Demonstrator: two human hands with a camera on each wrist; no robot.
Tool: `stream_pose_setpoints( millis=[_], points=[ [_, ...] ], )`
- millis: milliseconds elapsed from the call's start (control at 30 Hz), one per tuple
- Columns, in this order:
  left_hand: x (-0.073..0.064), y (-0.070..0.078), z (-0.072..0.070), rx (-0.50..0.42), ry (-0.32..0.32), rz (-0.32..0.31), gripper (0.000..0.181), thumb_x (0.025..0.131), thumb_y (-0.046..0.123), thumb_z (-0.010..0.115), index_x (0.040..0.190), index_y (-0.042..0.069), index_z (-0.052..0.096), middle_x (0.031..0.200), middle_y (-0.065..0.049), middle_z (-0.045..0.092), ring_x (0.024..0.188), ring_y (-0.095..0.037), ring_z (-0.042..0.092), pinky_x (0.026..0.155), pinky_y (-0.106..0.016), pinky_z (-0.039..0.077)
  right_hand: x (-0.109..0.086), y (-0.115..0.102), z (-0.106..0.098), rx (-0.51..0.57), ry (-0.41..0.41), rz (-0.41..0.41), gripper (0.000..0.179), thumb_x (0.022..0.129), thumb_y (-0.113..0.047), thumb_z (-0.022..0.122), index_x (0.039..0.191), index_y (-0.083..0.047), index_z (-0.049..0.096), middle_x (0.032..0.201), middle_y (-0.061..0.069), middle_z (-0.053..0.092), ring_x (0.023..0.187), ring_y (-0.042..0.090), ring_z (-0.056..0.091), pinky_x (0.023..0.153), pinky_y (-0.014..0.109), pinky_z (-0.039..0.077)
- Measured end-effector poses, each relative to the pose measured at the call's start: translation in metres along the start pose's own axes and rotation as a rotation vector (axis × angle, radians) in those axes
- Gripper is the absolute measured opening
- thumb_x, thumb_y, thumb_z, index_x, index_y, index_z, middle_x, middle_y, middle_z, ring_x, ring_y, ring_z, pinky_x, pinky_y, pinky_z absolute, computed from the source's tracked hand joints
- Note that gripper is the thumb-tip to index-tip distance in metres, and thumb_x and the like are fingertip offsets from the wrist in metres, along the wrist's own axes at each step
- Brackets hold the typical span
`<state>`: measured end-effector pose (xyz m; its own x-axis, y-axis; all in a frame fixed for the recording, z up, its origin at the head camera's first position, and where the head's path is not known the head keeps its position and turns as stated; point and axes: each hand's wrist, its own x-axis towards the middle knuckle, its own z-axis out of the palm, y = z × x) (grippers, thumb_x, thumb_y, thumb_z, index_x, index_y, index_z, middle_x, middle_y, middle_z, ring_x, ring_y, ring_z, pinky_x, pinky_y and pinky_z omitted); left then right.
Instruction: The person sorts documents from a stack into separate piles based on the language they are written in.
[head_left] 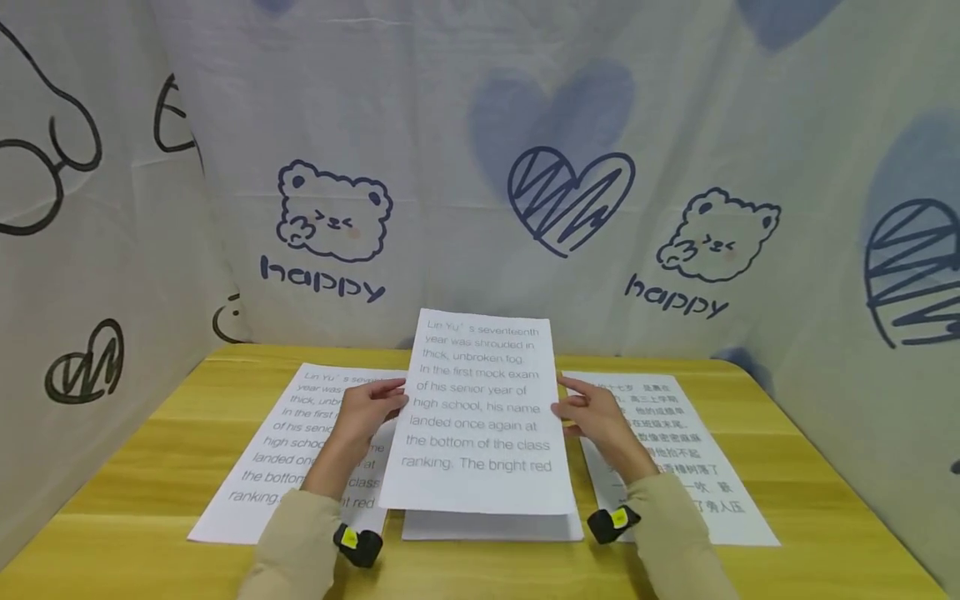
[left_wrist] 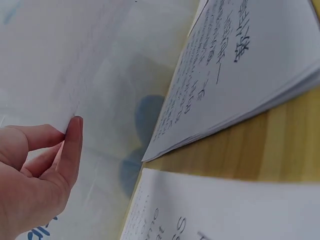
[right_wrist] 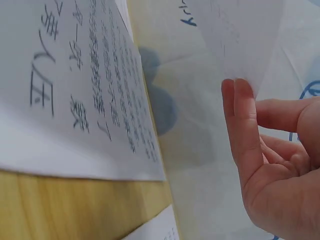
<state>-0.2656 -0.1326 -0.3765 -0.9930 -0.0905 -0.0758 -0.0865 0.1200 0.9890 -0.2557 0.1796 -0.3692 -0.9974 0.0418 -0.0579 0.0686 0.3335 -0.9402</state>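
A white sheet of paper (head_left: 480, 400) printed with English text is held up, tilted toward me, over the middle of the table. My left hand (head_left: 367, 412) pinches its left edge between thumb and fingers; this grip also shows in the left wrist view, where the hand (left_wrist: 42, 172) is at the left. On the opposite edge, my right hand (head_left: 596, 417) pinches the paper, and the right wrist view shows that hand (right_wrist: 272, 165) with thumb against fingertips. Beneath the raised sheet lies more white paper (head_left: 491, 527), mostly hidden in the head view.
English-printed paper (head_left: 255, 467) lies to the left, Chinese-printed paper (head_left: 720, 475) to the right. A layered paper stack (left_wrist: 280, 55) with Chinese text appears in the left wrist view. Behind the yellow wooden table (head_left: 817, 517) hangs a white curtain (head_left: 450, 250) with blue drawings.
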Motion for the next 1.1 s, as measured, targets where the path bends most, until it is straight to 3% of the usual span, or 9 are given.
stream_pose_setpoints(
  millis=[200,433,733,1100],
  points=[
    [0.001,0.002,-0.015,0.03,0.015,-0.003,0.039,0.093,0.004,0.06,0.132,-0.002,0.056,0.118,-0.017,0.062,0.106,-0.024,0.06,0.094,-0.033,0.048,-0.002,-0.005,0.016,0.045,0.023,-0.037,0.052,0.09,0.002,0.062,0.14,0.0,0.047,0.106,0.018,0.064,0.082,0.019,0.064,0.068,0.031,0.056],
    [0.007,-0.006,-0.043,0.02,-0.026,-0.049,0.049,0.094,0.003,0.058,0.141,-0.003,0.045,0.119,-0.018,0.058,0.095,-0.015,0.061,0.085,-0.024,0.051,-0.001,-0.016,0.044,0.021,0.013,-0.014,0.052,0.089,0.002,0.064,0.139,-0.001,0.05,0.103,0.016,0.064,0.082,0.021,0.064,0.066,0.03,0.057],
    [0.01,-0.006,-0.082,0.071,-0.077,-0.091,0.052,0.098,0.012,0.056,0.146,0.002,0.039,0.131,-0.02,0.051,0.102,-0.02,0.059,0.094,-0.03,0.048,0.005,-0.029,0.075,0.062,-0.05,-0.019,0.051,0.09,0.001,0.063,0.139,0.0,0.049,0.101,0.015,0.064,0.081,0.021,0.065,0.069,0.033,0.057],
    [0.015,-0.01,-0.121,0.127,-0.069,-0.138,0.054,0.099,0.016,0.056,0.148,0.003,0.037,0.14,-0.024,0.045,0.1,-0.02,0.057,0.087,-0.026,0.047,0.01,-0.034,0.115,0.055,-0.103,-0.049,0.056,0.088,0.003,0.064,0.141,-0.001,0.047,0.095,0.012,0.063,0.073,0.019,0.065,0.061,0.029,0.057]
  ],
)
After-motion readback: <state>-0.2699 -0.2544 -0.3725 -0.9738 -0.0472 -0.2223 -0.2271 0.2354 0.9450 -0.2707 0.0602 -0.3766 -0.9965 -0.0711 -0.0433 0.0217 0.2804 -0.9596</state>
